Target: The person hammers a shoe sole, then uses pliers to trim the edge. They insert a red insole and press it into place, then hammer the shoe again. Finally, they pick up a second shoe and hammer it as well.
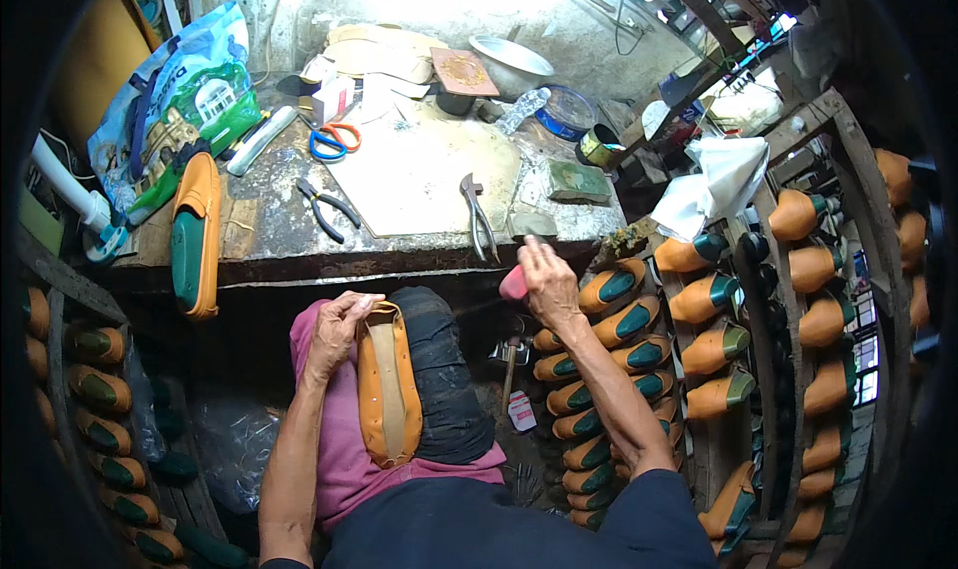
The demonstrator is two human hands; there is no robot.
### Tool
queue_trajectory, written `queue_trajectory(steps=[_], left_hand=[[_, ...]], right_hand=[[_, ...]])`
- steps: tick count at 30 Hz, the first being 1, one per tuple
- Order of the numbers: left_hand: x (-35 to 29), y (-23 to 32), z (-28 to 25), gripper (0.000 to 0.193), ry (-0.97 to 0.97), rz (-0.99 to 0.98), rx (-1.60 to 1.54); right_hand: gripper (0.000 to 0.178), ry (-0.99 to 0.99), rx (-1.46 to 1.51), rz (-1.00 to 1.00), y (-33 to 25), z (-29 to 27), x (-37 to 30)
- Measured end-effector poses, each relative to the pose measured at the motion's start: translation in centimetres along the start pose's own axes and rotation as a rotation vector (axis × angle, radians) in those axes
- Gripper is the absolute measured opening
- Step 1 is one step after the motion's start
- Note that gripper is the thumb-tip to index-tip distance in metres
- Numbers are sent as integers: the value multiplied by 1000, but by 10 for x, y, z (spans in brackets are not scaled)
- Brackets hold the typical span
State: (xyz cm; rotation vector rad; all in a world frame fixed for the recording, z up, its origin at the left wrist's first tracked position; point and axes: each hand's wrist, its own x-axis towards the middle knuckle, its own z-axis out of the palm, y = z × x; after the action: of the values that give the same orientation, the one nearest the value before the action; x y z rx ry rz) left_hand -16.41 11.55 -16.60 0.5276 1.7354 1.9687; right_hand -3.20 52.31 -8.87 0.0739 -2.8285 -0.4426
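Orange shoe (390, 389), left fingers (356, 305) covering rim, pink object (513, 284) part-hidden

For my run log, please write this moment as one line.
left hand: holds orange shoe | right hand: holds pink object, kind unclear | bench: black-handled pliers on top

Smooth, matt orange shoe (390, 394), seemingly leather.

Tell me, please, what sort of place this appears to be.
Probably a small shoemaking workshop: rows of tan shoes on green forms stand at the right, metal pincers lie on the worktable, and the left hand grips one end of an unfinished-looking shoe piece.
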Motion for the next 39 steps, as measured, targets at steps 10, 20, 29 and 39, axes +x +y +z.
queue_trajectory(steps=[10, 20, 29, 39], left_hand=[[-2, -3, 0, 51, -30, -68, -40], [-9, 20, -20, 51, -50, -136, 50], [20, 44, -6, 22, -221, -191, -28], [34, 40, -23, 23, -391, -109, 7]], right_hand=[[17, 214, 1451, 800, 58, 12, 66], [44, 813, 1994, 1189, -19, 7, 15], [30, 526, 2529, 776, -166, -113, 44], [27, 507, 2549, 846, -224, -112, 81]])
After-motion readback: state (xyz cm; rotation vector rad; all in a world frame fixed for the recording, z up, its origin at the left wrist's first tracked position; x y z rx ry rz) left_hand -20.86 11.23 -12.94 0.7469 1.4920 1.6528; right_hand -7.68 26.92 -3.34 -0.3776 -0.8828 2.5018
